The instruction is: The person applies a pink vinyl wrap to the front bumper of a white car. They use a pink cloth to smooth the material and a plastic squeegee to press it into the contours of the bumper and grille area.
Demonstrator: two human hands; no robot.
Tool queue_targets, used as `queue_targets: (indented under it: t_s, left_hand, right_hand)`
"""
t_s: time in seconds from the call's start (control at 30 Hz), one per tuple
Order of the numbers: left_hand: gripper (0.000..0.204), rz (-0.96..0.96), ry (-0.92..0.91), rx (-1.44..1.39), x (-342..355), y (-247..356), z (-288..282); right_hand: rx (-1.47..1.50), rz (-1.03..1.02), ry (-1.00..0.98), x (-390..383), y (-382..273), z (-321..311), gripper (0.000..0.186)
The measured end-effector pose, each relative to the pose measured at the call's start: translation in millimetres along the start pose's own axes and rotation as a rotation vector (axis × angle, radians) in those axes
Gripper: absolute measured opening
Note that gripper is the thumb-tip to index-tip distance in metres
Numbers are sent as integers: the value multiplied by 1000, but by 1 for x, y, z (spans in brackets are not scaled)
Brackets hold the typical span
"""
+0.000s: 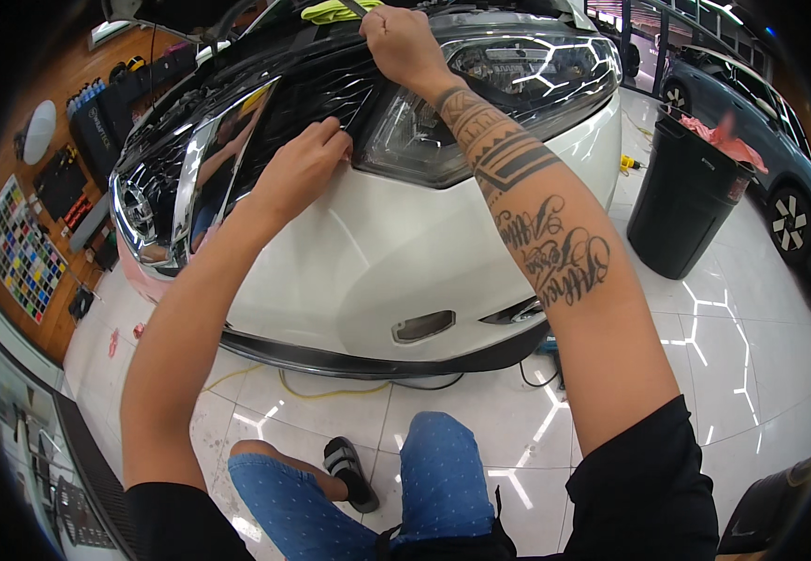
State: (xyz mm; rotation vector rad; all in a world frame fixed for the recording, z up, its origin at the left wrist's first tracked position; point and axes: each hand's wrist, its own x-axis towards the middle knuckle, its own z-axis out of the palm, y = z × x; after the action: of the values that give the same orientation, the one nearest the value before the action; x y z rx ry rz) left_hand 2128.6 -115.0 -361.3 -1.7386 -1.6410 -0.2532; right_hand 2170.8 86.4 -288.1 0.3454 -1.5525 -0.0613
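Note:
In front of me is the front end of a white car bumper [368, 271]. My left hand [307, 159] is at the inner edge of the headlight [424, 131], beside the dark grille [303, 112]. Its fingers are pinched together, and whatever they grip is hidden. Higher up, above the headlight's top edge, my right hand [401, 42] is closed around the end of a thin dark strip [354, 7]. A folded yellow-green cloth [329, 11] lies just beyond that strip, at the top of the car.
A dark trash bin [691, 201] with pink material [724, 140] inside stands at the right, near a blue-grey car [761, 122]. A yellow cord [331, 388] runs on the tiled floor below the bumper. Colour samples [24, 248] hang on the left wall.

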Motion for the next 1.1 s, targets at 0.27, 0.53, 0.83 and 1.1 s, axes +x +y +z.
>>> queue_targets:
  t_s: [0.27,0.53,0.83,1.1]
  left_hand:
    - [5,-278,104,113,-2,11,22]
    - [6,-413,302,-38,-4,21,35]
    - [15,-192,164,-253,-8,10,-1]
    - [10,-145,176,8,-1,13,14]
  right_hand:
    - [-15,41,17,-5,-8,6,23]
    - [85,147,9,-5,-11,0,28]
    - [62,259,40,-5,-17,-1,32]
    - [100,208,66,-5,-16,-4,31]
